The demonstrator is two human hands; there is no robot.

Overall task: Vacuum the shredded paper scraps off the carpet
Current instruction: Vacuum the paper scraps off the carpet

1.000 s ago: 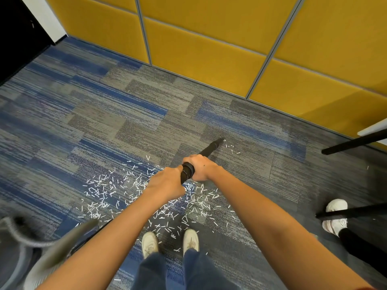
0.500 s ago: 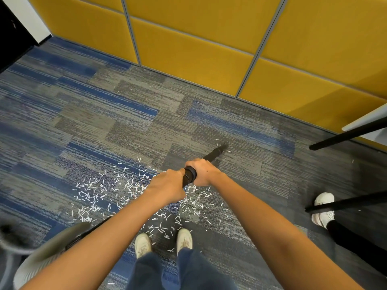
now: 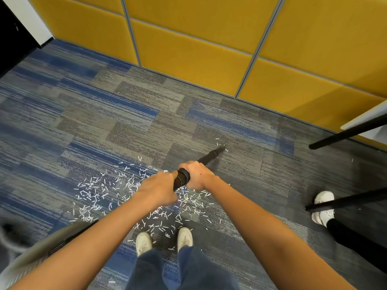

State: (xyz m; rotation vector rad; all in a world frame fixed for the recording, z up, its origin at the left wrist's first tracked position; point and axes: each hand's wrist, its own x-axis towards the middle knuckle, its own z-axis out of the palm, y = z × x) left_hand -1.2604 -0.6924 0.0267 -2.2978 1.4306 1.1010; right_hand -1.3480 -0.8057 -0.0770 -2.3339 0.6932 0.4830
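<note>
Black tubular vacuum wand (image 3: 210, 156): one. Bare hands gripping it: two, left hand (image 3: 159, 189) and right hand (image 3: 196, 174). White shoes (image 3: 143, 242): three. Black slanted bars (image 3: 345, 132): two. White shredded paper scraps (image 3: 94, 191): beyond counting.

Both arms reach forward and down, meeting in one grip.
My left hand (image 3: 159, 190) curls round the black wand (image 3: 209, 156) nearer my body; my right hand (image 3: 198, 174) clasps it just beyond, knuckles up.

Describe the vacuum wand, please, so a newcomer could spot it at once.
Below the yellow wall panels lies striped carpet. Mid-carpet, the vacuum wand is a slim black tube slanting toward the wall. Unlike the black poles at right, left hand and right hand grip it.
</note>
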